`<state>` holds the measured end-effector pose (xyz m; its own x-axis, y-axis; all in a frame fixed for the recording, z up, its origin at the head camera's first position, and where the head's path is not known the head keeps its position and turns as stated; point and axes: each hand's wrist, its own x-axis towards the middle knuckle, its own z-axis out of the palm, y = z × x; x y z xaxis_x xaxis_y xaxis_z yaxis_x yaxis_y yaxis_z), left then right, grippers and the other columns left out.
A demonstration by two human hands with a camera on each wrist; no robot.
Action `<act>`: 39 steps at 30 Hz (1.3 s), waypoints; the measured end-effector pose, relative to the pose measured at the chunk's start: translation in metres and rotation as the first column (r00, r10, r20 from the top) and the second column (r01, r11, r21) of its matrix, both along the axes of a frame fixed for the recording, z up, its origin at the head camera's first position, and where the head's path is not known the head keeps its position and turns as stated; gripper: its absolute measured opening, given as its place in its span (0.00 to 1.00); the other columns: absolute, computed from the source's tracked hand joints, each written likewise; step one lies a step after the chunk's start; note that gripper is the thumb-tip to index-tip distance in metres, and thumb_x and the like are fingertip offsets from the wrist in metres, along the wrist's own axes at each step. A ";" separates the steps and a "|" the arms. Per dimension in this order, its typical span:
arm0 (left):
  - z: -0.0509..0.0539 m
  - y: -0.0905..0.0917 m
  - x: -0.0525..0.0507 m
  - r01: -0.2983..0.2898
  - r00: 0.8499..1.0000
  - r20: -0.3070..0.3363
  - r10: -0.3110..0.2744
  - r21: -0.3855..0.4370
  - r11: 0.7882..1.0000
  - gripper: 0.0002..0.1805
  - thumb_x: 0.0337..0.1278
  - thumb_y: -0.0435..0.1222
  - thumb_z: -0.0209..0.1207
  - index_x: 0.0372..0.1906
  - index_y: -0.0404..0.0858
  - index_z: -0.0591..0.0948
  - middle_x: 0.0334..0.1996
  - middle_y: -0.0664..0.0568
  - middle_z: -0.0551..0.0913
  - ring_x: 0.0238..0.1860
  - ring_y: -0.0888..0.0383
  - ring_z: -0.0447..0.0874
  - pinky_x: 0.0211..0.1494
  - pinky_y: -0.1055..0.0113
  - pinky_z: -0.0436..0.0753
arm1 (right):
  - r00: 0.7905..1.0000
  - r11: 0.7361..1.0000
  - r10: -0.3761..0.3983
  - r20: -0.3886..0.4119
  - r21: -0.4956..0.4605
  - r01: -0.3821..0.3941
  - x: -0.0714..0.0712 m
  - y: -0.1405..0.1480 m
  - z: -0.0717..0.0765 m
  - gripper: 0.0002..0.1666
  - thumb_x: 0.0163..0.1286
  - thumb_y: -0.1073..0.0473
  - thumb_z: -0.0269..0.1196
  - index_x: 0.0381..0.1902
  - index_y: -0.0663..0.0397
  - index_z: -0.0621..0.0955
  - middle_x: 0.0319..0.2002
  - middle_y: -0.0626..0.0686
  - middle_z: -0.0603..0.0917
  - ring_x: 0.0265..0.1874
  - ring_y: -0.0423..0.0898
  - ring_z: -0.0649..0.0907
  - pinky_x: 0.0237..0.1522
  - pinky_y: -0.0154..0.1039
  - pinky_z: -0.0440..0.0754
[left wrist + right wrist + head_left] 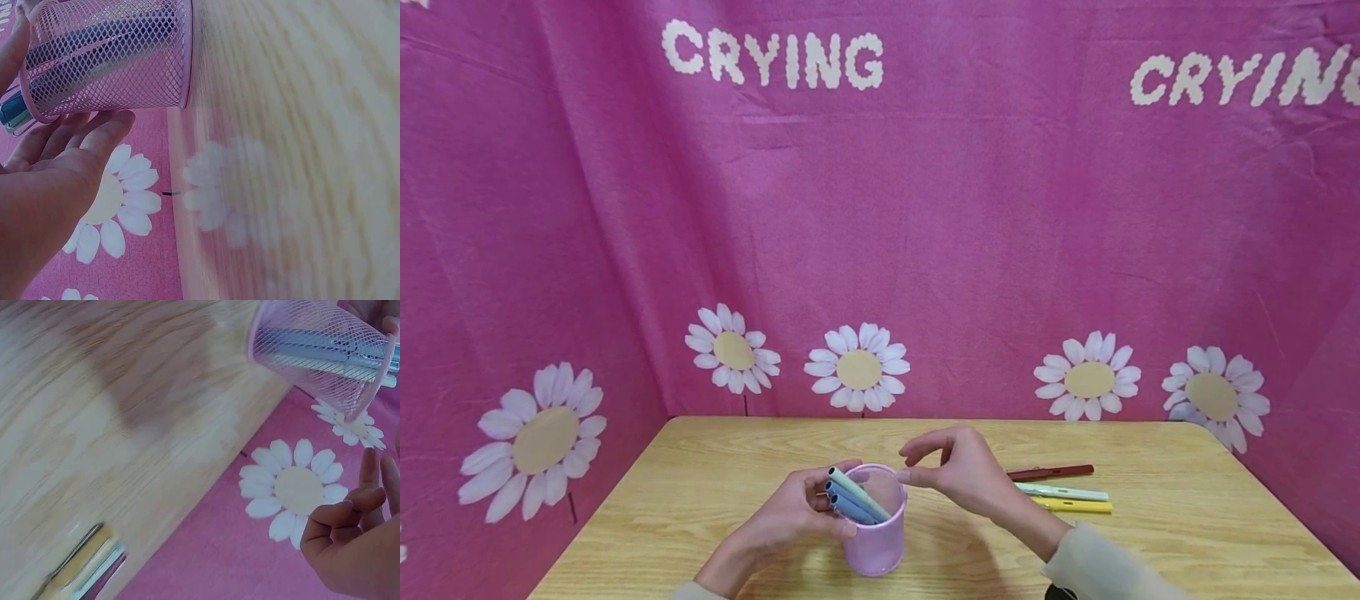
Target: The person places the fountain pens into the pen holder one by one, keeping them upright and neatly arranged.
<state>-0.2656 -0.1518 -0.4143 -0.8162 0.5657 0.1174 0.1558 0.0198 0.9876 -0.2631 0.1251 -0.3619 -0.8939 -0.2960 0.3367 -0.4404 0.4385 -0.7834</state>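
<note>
Pink mesh cup (876, 552) stands on the table (722, 446); I see my left grip (801, 507) holding its side. Blue pens (854, 509) and a pale green pen (860, 495) inside lean toward that grip. Near the rim, my right grip (962, 473) holds nothing, fingertips parted. Just right of it lie red (1060, 472), mint (1067, 492) and yellow pens (1078, 506).

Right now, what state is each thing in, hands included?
Mesh cup: upright on the table
Pens in the cup: tilted
Left hand: holding the cup
Right hand: holding nothing, near the rim; contact unclear
Red pen: lying on the table
Mint pen: lying on the table
Yellow pen: lying on the table
Pink cloth: hanging behind the table
</note>
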 end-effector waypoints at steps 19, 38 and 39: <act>-0.001 -0.001 -0.001 -0.005 1.000 -0.019 0.005 0.010 1.000 0.42 0.53 0.27 0.76 0.74 0.25 0.71 0.59 0.32 0.83 0.53 0.54 0.84 0.57 0.66 0.82 | 0.998 0.990 -0.057 0.008 0.130 0.056 0.020 0.070 -0.018 0.13 0.58 0.55 0.81 0.40 0.49 0.92 0.31 0.40 0.88 0.20 0.38 0.71 0.24 0.36 0.72; -0.005 -0.004 -0.001 0.021 1.000 -0.007 -0.021 0.058 0.998 0.46 0.56 0.27 0.75 0.77 0.23 0.65 0.70 0.33 0.75 0.61 0.51 0.82 0.64 0.65 0.79 | 0.993 0.978 -0.117 -0.029 0.172 0.120 0.021 0.116 -0.027 0.14 0.59 0.55 0.80 0.42 0.51 0.92 0.33 0.41 0.88 0.26 0.37 0.74 0.27 0.35 0.73; -0.005 -0.004 -0.001 0.020 1.000 -0.003 -0.020 0.057 0.998 0.46 0.56 0.28 0.76 0.77 0.23 0.65 0.70 0.33 0.75 0.61 0.51 0.82 0.64 0.65 0.79 | 0.992 0.976 -0.117 -0.038 0.180 0.122 0.020 0.118 -0.027 0.13 0.59 0.55 0.81 0.42 0.51 0.92 0.32 0.40 0.89 0.26 0.36 0.74 0.27 0.35 0.73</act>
